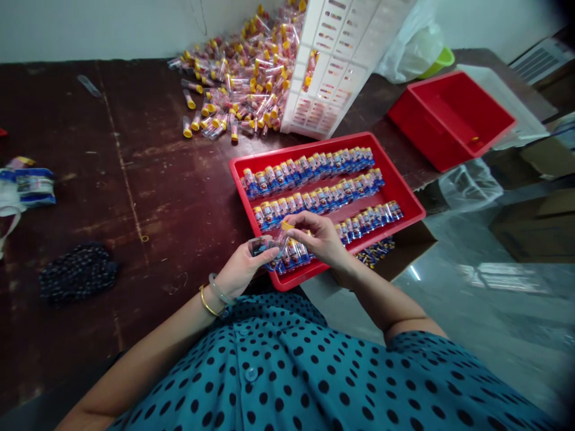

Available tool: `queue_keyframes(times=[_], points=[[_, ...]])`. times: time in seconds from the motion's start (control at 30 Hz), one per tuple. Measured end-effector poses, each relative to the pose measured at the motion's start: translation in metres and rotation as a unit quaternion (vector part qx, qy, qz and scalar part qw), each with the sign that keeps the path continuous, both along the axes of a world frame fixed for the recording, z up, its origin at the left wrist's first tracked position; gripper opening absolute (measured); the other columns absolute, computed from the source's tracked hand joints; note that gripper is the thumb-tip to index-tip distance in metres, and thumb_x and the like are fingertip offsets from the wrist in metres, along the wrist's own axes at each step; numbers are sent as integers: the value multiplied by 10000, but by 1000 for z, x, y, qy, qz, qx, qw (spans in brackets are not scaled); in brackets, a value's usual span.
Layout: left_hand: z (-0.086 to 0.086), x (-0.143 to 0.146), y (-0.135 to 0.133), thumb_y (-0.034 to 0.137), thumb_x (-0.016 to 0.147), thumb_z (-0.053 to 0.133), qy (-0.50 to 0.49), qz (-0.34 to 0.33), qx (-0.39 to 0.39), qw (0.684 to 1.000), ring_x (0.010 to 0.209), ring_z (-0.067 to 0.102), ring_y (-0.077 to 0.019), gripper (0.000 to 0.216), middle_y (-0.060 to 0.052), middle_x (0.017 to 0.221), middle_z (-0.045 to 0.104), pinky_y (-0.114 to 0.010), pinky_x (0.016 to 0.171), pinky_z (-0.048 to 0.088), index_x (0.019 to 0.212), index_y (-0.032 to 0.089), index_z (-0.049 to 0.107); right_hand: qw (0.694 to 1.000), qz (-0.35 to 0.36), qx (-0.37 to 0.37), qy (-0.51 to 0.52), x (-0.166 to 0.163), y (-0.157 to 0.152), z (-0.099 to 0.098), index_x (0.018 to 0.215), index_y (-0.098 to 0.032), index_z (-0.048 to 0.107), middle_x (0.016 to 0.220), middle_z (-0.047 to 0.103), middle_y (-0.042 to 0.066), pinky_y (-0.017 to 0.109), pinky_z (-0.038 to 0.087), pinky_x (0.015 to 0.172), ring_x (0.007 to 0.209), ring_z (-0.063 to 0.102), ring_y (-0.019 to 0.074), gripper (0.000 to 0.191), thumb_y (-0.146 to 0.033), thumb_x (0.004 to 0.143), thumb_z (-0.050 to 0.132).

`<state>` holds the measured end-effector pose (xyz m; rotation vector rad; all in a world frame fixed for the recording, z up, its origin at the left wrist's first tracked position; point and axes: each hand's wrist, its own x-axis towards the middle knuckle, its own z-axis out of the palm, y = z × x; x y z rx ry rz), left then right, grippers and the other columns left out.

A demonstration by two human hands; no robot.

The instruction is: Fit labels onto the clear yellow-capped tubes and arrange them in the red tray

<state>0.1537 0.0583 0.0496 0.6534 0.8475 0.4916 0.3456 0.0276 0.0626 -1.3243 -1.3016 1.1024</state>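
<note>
My left hand (242, 263) is closed on a see-through plastic piece with dark print (260, 244), its thumb lying along it. Close by, my right hand (321, 239) pinches a clear tube with a yellow cap (286, 226) by the cap end. The two held things meet between my hands; whether one is inside the other, I cannot tell. Both hands are over the front left of a red tray (287, 281). Rows of small yellow-capped tubes with blue printed wraps (323, 199) stand in it, partly hidden by my right hand.
A heap of yellow-capped clear tubes (251, 84) lies at the back against a white slatted crate (332, 72). At right is a red bin (453, 120). An open cardboard box (413, 248) sits below the tray's right edge. Dark cloth (78, 272) lies at left.
</note>
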Motion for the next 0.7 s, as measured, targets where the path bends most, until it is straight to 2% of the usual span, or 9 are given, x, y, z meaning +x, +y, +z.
queue_keyframes(times=[0.1, 0.23, 0.4, 0.53, 0.7], points=[[0, 0, -1, 274, 643, 861, -12, 6, -25, 1000, 811, 669, -173, 330, -21, 885, 738, -325, 814, 538, 914, 156, 714, 1000, 16, -2, -4, -8, -8, -3, 926, -197, 675, 980, 714, 52, 343, 532, 874, 954, 665, 202, 267, -410, 781, 746], [4, 0, -1, 284, 645, 862, -14, 16, 6, 1000, 794, 661, -158, 302, -15, 857, 732, -292, 794, 534, 872, 154, 712, 1000, 14, 12, 4, -13, -16, -4, 947, -208, 691, 1031, 725, 57, 360, 505, 940, 1016, 670, 216, 253, -373, 770, 765], [8, 0, -1, 301, 656, 854, -1, -2, 20, 1000, 751, 645, -149, 268, -2, 794, 713, -268, 739, 533, 837, 161, 715, 999, 17, 34, -3, -12, -16, -4, 890, -228, 725, 995, 738, 60, 381, 499, 953, 1041, 669, 229, 163, -350, 787, 758], [6, 0, -1, 317, 657, 851, 5, -8, 36, 999, 748, 636, -151, 258, 0, 779, 702, -268, 733, 533, 819, 166, 720, 1000, 18, 25, 1, -14, -16, -4, 862, -231, 738, 999, 740, 59, 379, 493, 953, 1023, 674, 226, 169, -377, 780, 760], [0, 1, 0, 349, 717, 807, -12, -26, 35, 999, 811, 650, -170, 298, -29, 863, 719, -289, 784, 533, 945, 172, 735, 999, 18, -7, 50, -9, -16, -5, 924, -207, 680, 1026, 711, 61, 369, 504, 935, 1013, 659, 211, 228, -403, 814, 720]])
